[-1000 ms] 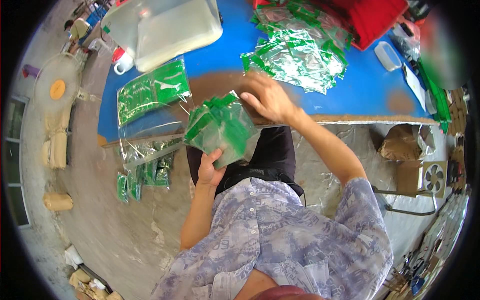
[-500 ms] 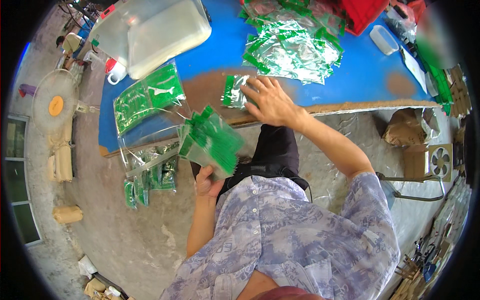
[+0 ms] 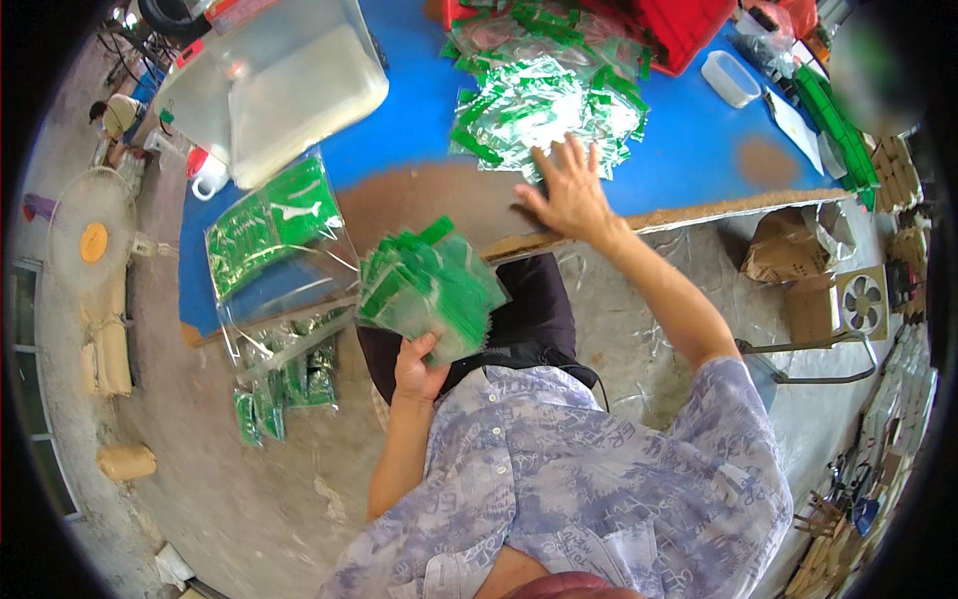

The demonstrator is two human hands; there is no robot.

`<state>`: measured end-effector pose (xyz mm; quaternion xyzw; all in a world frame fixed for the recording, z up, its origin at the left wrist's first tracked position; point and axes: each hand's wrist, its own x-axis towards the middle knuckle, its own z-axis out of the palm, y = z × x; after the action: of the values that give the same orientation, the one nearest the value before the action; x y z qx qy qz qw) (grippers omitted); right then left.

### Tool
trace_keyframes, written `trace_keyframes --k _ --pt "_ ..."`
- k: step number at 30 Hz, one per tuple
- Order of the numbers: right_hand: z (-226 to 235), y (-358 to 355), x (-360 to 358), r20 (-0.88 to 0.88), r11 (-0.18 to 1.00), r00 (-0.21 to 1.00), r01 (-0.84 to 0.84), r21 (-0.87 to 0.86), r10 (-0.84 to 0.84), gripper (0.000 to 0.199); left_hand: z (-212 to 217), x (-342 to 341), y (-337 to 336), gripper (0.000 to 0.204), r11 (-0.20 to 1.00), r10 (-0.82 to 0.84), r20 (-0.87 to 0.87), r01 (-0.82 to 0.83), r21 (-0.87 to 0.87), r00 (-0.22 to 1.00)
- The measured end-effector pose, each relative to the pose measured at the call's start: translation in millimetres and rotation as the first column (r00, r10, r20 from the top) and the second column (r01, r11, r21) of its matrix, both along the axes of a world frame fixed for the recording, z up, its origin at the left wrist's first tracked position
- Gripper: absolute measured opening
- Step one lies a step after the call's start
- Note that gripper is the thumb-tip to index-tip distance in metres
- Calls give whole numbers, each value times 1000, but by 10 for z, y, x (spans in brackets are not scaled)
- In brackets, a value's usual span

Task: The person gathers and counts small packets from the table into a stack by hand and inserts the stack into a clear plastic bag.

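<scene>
My left hand (image 3: 419, 369) grips the bottom of a fanned stack of green-and-clear plastic packets (image 3: 429, 285), held above my lap beside the table edge. The thumb lies over the front of the stack; the other fingers are hidden behind it. My right hand (image 3: 574, 200) is open, fingers spread, with its fingertips at the near edge of a loose pile of similar shiny packets (image 3: 549, 105). Whether they touch a packet I cannot tell. To the left, a large clear bag (image 3: 274, 230) filled with green packets lies across the table's edge.
The blue table (image 3: 399, 120) has a worn brown front edge. On it stand a translucent bin (image 3: 299, 90), a white-and-red cup (image 3: 208, 178), a red crate (image 3: 674, 30) and a small clear tub (image 3: 731, 80). More green packets (image 3: 289, 384) hang below the left edge. A fan (image 3: 93, 243) stands left.
My right hand has moved away from a single packet near the table edge and up to the pile. That packet no longer shows there. The stack in my left hand looks more spread.
</scene>
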<state>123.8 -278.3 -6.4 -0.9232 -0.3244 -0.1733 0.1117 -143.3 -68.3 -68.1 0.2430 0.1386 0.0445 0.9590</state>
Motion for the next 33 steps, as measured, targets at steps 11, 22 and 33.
trace_keyframes --k 11,22,33 --pt "118 140 544 13 960 991 125 250 -133 73 -6 82 -47 63 998 58 -108 -62 -28 992" --pt "172 443 -748 -194 780 756 -594 196 625 46 -192 5 82 59 986 80 -39 -85 -142 996" --pt "130 408 -286 -132 938 931 -346 -24 340 63 -235 -85 60 64 979 73 111 -50 -197 991"
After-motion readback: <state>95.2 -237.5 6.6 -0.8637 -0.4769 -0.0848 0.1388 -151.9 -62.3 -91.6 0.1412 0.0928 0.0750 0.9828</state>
